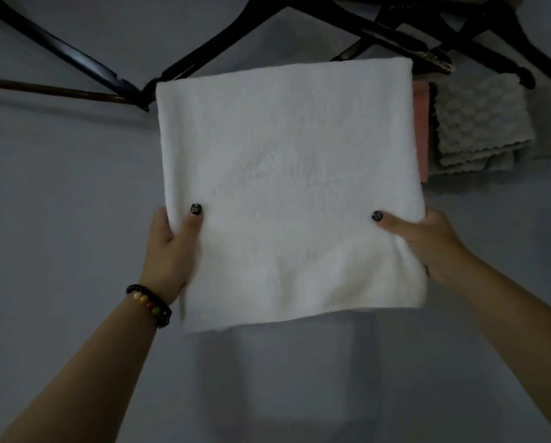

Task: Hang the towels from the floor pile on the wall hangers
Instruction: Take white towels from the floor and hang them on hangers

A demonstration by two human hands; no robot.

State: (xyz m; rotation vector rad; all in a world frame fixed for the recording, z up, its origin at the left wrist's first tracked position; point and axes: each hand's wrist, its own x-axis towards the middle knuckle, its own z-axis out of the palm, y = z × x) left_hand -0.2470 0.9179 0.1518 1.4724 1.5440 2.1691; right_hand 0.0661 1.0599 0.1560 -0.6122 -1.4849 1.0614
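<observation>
White towel [287,187] hangs draped over a black hanger [200,59] against the grey wall [60,203]. Left hand [168,251] pinches its left edge, thumb in front; right hand [427,241] pinches the right edge likewise. Pink towel [421,129] and grey textured cloth [481,123] hang just right, partly hidden behind it. Beaded bracelet [149,303] on left wrist.

Three towels show: one white towel [287,187] in the middle, one pink towel [421,129] just right of it, one grey towel [481,123] at upper right. Two hands: left hand [171,251], right hand [427,241]. One bead bracelet [149,303]. Several black hangers [76,55] cross the top; their number cannot be told.
</observation>
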